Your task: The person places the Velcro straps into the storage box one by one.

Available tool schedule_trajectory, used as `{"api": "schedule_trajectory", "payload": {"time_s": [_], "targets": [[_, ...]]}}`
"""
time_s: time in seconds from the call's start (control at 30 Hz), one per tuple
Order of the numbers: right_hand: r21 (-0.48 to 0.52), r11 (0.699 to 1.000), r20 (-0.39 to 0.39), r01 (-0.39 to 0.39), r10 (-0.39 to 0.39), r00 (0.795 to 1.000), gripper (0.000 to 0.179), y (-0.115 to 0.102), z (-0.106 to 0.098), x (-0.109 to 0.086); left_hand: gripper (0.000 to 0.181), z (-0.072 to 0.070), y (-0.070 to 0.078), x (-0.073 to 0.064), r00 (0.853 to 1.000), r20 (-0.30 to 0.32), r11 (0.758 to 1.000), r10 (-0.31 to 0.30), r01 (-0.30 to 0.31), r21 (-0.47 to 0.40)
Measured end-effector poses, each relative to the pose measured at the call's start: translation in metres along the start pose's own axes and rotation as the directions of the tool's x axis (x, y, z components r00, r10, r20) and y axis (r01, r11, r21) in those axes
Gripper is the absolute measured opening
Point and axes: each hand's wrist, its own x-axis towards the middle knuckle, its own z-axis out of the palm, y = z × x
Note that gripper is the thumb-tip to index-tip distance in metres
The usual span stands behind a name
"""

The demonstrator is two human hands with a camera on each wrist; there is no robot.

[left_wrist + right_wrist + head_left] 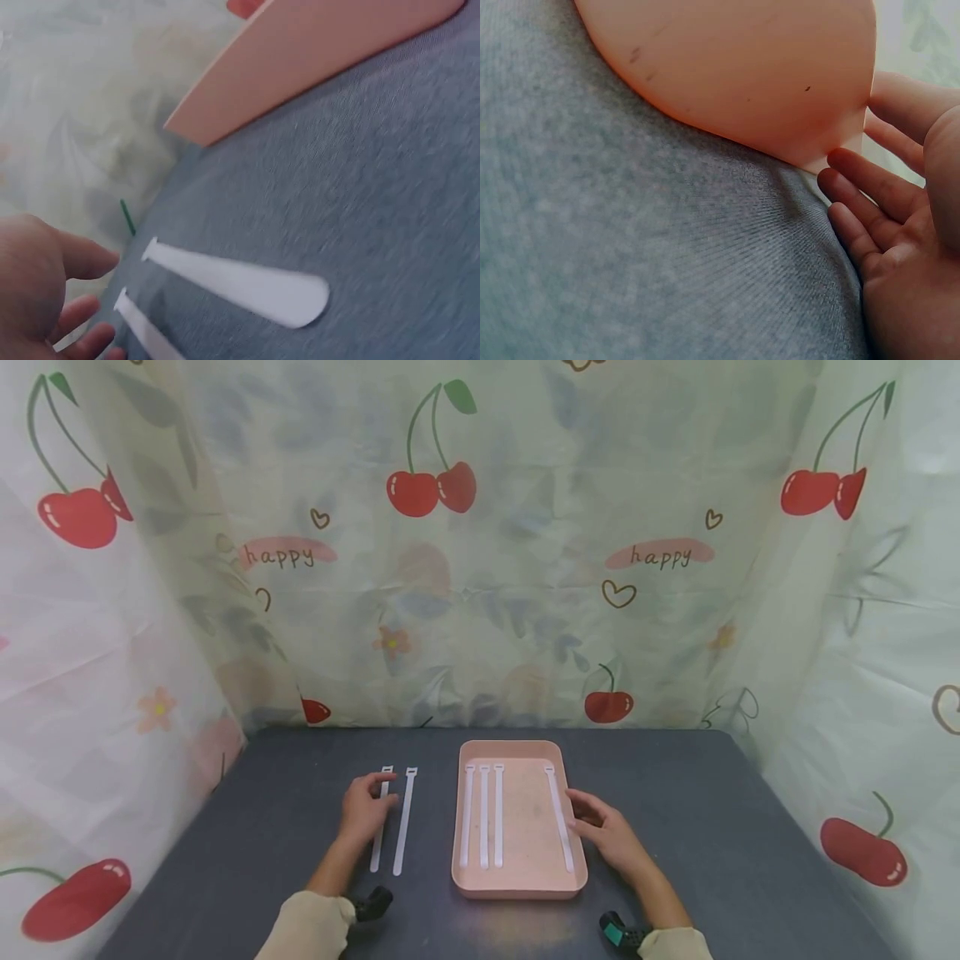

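Two white cable straps with slotted T-shaped heads lie on the table left of the tray: one at the far left (377,850) and one beside it (402,828). Above the far-left strap hovers my left hand (365,807), fingers spread and loosely bent; the left wrist view shows nothing between them. A shallow pink tray (525,835) holds three upright-lying straps (483,818) side by side at its left and a slightly slanted strap (559,822) near its right wall. My right hand (617,839) touches the tray's right side with relaxed, parted fingers.
A dark grey cloth-like surface covers the table (300,827). Pale curtains (510,643) printed with cherries enclose it at the back and both sides. Each wrist wears a black band (372,904).
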Motion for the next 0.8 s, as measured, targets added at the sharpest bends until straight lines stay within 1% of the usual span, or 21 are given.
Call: {"api": "schedule_trajectory", "payload": {"time_s": [0.17, 0.27, 0.3, 0.37, 0.43, 0.57, 0.67, 0.8], "targets": [[0.01, 1.0, 0.002, 0.001, -0.001, 1.0, 0.052, -0.001, 0.0, -0.001, 0.035, -0.006, -0.007, 0.005, 1.0, 0.029, 0.993, 0.006, -0.009, 0.12], [0.016, 1.0, 0.005, 0.003, -0.003, 1.0, 0.053, -0.001, 0.0, -0.002, 0.036, -0.008, -0.011, 0.006, 0.999, 0.045, 0.981, 0.026, -0.034, 0.19], [0.013, 1.0, 0.005, 0.002, -0.002, 1.0, 0.053, -0.005, 0.0, -0.003, 0.037, -0.009, -0.012, 0.007, 0.998, 0.05, 0.976, 0.035, -0.045, 0.211], [0.007, 1.0, 0.002, -0.001, 0.001, 1.0, 0.053, -0.005, 0.001, -0.003, 0.037, -0.011, -0.013, 0.008, 0.997, 0.063, 0.968, 0.049, -0.063, 0.241], [0.0, 1.0, 0.0, -0.005, 0.005, 1.0, 0.052, -0.005, 0.001, -0.003, 0.038, -0.012, -0.013, 0.009, 0.995, 0.079, 0.962, 0.055, -0.074, 0.263], [-0.003, 1.0, 0.003, -0.008, 0.008, 1.0, 0.052, -0.001, 0.0, -0.001, 0.039, -0.014, -0.012, 0.011, 0.993, 0.11, 0.949, 0.043, -0.075, 0.307], [0.001, 1.0, 0.001, 0.001, -0.001, 1.0, 0.052, -0.001, 0.0, -0.001, 0.04, -0.015, -0.012, 0.012, 0.992, 0.117, 0.94, 0.04, -0.077, 0.331], [-0.009, 1.0, -0.006, 0.022, -0.022, 1.0, 0.051, -0.001, 0.0, 0.0, 0.04, -0.018, -0.012, 0.013, 0.992, 0.114, 0.939, 0.054, -0.09, 0.332]]}}
